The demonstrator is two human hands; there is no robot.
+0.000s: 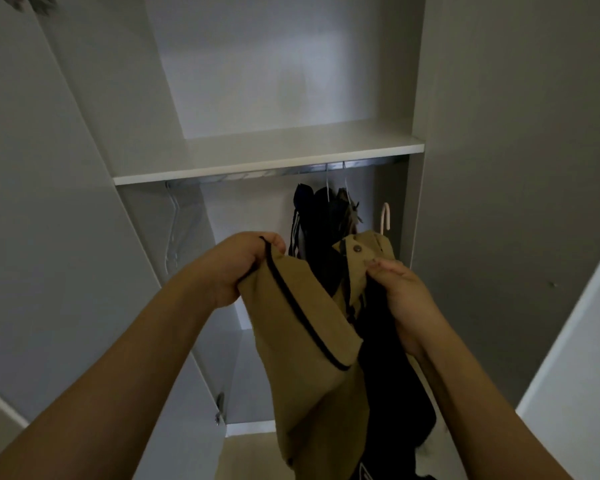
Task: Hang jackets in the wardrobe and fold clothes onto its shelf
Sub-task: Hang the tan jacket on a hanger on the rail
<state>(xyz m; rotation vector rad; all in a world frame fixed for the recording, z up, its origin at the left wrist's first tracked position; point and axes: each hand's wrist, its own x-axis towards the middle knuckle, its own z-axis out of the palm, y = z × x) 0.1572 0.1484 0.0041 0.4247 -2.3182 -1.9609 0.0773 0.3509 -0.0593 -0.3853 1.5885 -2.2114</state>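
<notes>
Both hands gripping tan jacket point(309, 327): left hand point(236, 268) fingers clamped on piped edge, right hand point(400, 292) pinching collar; rail point(243, 175) left side w/ open room.

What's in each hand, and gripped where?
Both grip the tan jacket: left hand at a dark-trimmed front edge, right hand near the collar snap.

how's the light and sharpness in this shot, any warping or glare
Head view: dim, flat light with a soft bright patch on the back panel above the shelf; wide-angle bend in the wardrobe's edges; the dark clothes on the rail lose detail; the tan jacket, left hand and right hand are slightly soft; no hard glare.
</notes>
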